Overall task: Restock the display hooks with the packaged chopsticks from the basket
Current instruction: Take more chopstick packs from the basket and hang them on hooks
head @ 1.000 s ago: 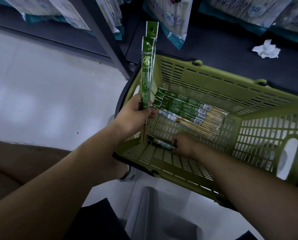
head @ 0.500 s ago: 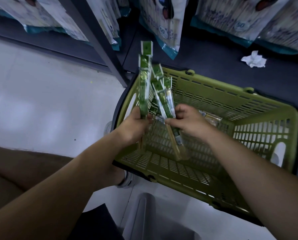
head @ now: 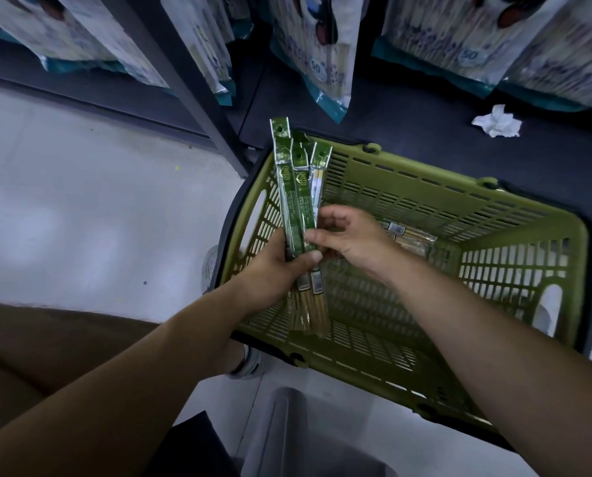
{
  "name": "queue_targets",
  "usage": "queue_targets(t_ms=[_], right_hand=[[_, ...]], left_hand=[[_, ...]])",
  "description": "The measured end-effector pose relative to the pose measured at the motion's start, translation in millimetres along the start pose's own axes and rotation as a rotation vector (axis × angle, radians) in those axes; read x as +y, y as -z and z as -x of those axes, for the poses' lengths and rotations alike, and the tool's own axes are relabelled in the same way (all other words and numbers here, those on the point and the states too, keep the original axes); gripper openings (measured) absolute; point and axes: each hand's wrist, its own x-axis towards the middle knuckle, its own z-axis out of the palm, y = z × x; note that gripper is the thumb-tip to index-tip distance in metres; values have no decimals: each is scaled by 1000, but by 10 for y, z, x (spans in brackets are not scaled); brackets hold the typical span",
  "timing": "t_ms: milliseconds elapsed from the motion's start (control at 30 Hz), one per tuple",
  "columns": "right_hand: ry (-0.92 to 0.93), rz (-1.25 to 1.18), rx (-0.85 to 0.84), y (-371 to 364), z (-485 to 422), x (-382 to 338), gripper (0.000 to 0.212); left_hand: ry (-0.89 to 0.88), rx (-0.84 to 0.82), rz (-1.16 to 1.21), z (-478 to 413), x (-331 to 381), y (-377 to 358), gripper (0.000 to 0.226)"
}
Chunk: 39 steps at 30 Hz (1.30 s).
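At centre frame the left hand [head: 273,270] gripped a bundle of chopstick packs [head: 292,197] upright over the basket [head: 494,215], thumb curled across them. The right hand [head: 353,235] sat just beside, its loosely bent fingers [head: 310,235] seemingly only touching the bundle. Behind it, more packs [head: 411,235] lay in the basket.

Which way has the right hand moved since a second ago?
Yes: the right hand left the basket floor, rising leftward to the packets the left hand holds.
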Motion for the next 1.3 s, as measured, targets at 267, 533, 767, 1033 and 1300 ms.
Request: queue_targets(t_ms=[267,533,767,1033,1300], right_hand=[[-55,-160,-41,75,-106,103,35],[-36,1180,181,479,-230,890,57],[-36,1375,228,363,-277,938,45],[-65,1485,135,298,-267,962,41],[-94,1181,97,585,-192,810,32]], left_hand=[[18,99,104,-45,-30,-32,37],[6,70,4,-35,-105,20,20],[3,68,33,-44,-97,3,19],[-11,78,32,-36,-98,0,14],[-6,72,75,-22,-119,-2,19]])
